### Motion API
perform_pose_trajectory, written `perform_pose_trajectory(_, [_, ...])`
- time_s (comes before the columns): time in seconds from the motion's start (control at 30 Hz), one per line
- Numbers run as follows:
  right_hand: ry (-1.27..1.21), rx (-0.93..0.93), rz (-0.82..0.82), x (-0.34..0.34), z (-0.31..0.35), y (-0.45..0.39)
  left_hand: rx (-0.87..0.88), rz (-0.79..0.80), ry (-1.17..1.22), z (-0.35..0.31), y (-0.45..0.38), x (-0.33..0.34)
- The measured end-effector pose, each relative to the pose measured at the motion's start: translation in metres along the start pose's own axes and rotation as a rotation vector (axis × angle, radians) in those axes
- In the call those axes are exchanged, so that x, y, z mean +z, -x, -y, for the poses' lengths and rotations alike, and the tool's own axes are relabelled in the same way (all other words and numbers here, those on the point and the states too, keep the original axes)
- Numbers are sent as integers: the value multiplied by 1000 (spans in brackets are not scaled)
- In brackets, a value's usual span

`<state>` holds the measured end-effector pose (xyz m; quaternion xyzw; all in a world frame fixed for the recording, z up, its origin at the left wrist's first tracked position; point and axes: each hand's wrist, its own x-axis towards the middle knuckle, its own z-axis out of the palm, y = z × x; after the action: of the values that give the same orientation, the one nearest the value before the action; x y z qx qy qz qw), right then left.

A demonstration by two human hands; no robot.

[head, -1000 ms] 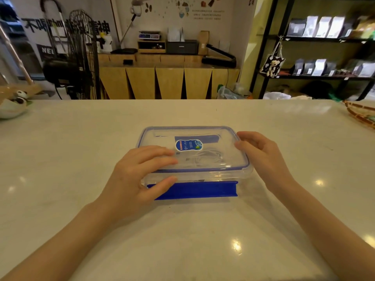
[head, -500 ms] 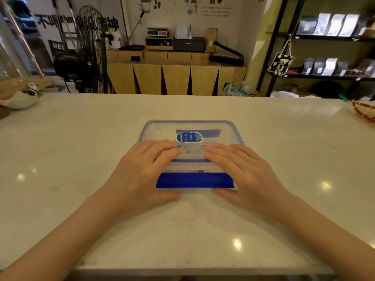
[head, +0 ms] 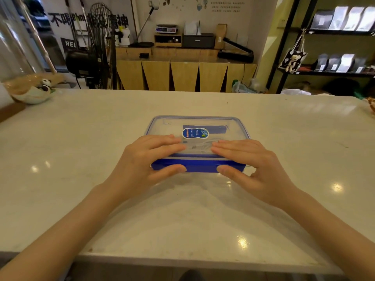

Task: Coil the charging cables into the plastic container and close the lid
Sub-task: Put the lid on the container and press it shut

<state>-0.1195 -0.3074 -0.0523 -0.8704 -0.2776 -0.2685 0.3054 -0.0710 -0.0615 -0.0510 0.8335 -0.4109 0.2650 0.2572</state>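
1. A clear plastic container (head: 196, 142) sits on the pale desk (head: 81, 159), about midway between the desk's near and far edges
2. Its clear lid (head: 203, 121) with a blue rim lies flat on top of the container, with a small blue oval sticker (head: 195, 133) near the lid's middle
3. White charging cables (head: 203, 146) show faintly through the lid, inside the container, just on the near side of the sticker
4. A blue latch flap (head: 199, 168) runs along the container's near side, turned down against the wall
5. The left hand (head: 148, 159) lies on the near left part of the container, fingers straight and flat on the lid, thumb pressed against the blue flap
6. The right hand (head: 251, 161) mirrors it on the near right part of the container, fingers flat on the lid, thumb on the flap
7. The two hands are apart, with the sticker and cables showing in the gap between their fingertips
8. A panda figure in a bowl (head: 33, 91) stands well to the far left of the container, at the desk's corner
9. A black fan (head: 97, 47) stands on the floor beyond the desk, far left of the container
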Motion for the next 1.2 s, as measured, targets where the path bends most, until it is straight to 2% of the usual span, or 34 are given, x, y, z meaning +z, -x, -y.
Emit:
perform_pose_trajectory(0.3, [-22, 1, -8, -1, -1, -3, 8, -44, 11, 0, -1, 1])
perform_pose_trajectory(0.4, [-84, 55, -23, -3, 1, -5, -16, -64, 56, 1, -2, 1])
perform_pose_trajectory(0.5, [-151, 123, 32, -9, 4, -12, -55, 23, 126, 4, -14, -9])
perform_pose_trajectory(0.63, [-243, 340, 78, -15, -1, -39, -272, 157, 283, 6, -46, -18])
perform_pose_trajectory(0.73, [-152, 358, 115, -13, -14, -65, -356, 224, 215, 14, -69, -12])
perform_pose_trajectory(0.87, [-42, 414, 162, -5, -43, -94, -415, 205, 147, 37, -91, -1])
perform_pose_trajectory(0.93, [-63, 464, 166, -1, -56, -101, -476, 179, 108, 50, -96, 5])
perform_pose_trajectory(1.0, [-126, 541, 206, 2, -64, -105, -595, 194, 149, 60, -98, 10])
perform_pose_trajectory(1.1, [-238, 723, 333, 5, -70, -109, -891, 310, 379, 63, -97, 14])
perform_pose_trajectory(1.2, [-235, 837, 405, 6, -74, -110, -1123, 387, 536, 62, -100, 16])
